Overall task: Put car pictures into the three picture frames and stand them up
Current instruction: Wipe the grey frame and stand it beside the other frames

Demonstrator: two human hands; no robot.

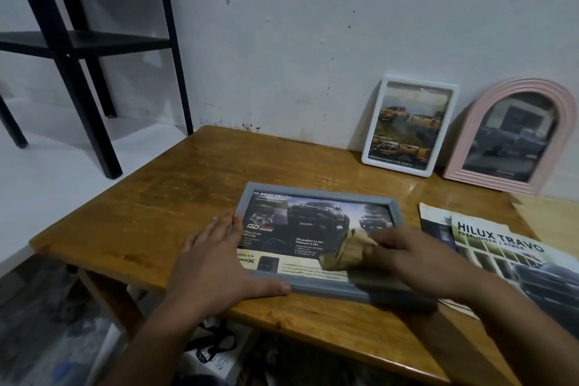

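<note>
— Where's the last one?
— The grey frame [316,238] lies flat on the table [156,213]; your left hand [216,263] rests open at its edge, your right hand [404,247] pinches a cloth [344,252] on its front.
— Lift how?
— By both rigid side rails; the front looks smooth and probably fragile

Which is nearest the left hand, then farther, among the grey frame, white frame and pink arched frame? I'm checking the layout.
From the left hand:
1. Grey frame, flat on the table, touching the hand.
2. White frame, leaning on the wall, back right.
3. Pink arched frame, farthest right, against the wall.
</note>
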